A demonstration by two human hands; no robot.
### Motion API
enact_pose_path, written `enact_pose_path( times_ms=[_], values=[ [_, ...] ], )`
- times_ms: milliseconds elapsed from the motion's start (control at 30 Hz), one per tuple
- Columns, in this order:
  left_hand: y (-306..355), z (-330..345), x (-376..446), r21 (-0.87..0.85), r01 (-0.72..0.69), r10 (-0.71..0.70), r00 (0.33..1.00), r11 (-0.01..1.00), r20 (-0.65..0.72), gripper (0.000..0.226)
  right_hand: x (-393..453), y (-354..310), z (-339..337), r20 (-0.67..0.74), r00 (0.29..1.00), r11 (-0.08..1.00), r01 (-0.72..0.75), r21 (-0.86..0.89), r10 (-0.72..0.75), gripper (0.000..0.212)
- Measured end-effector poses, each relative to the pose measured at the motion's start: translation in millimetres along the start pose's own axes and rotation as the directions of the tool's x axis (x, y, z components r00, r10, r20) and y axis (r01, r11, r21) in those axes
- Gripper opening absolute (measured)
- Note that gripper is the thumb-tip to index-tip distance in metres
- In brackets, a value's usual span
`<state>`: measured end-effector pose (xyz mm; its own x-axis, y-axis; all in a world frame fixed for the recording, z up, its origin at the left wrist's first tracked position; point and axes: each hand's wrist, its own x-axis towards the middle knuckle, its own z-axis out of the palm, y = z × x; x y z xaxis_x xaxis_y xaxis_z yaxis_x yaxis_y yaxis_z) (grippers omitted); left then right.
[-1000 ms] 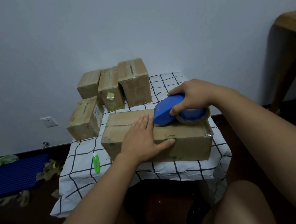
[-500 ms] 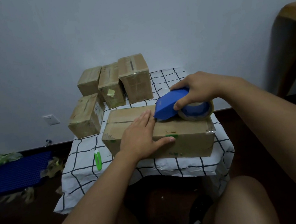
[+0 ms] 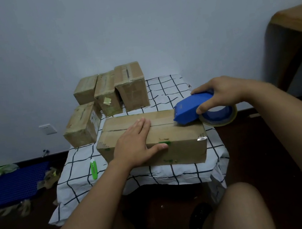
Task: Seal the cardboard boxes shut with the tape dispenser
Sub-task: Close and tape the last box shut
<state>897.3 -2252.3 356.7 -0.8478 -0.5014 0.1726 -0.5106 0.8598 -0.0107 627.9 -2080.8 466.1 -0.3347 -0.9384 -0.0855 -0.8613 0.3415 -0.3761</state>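
Cardboard box (image 3: 179, 139) under both hands (image 3: 135, 144)

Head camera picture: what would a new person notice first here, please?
First the blue tape dispenser, gripped by the right hand at the right end of the big cardboard box, while the left hand presses flat on the box top. Behind, four smaller boxes stand on the checked cloth.

No legible text, perhaps faint marks on the nearest box (image 3: 177, 141).
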Motion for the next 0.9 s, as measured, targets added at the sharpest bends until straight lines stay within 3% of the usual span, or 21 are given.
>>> enact_pose_path(
  times_ms=[233, 367, 567, 900],
  values=[
    [4, -4, 1, -0.02, 0.003, -0.002, 1.0, 1.0, 0.009, 0.105, -5, 5, 7, -0.053, 0.998, 0.999, 0.035, 0.005, -0.034, 0.08],
    [16, -9, 6, -0.006, 0.022, -0.021, 0.999, 1.0, 0.035, 0.118, -6, 7, 11, -0.071, 0.997, 0.999, 0.042, -0.003, -0.042, 0.081],
    [48, -4, 19, 0.008, -0.089, 0.088, 0.994, 0.996, 0.057, 0.129, -8, 9, 13, -0.081, 0.996, 0.999, 0.037, 0.014, -0.036, 0.081],
    [28, -14, 26, 0.022, -0.208, 0.206, 0.977, 0.978, 0.055, 0.105, -7, 7, 9, -0.108, 0.994, 0.999, 0.039, 0.037, -0.035, 0.077]
  ],
)
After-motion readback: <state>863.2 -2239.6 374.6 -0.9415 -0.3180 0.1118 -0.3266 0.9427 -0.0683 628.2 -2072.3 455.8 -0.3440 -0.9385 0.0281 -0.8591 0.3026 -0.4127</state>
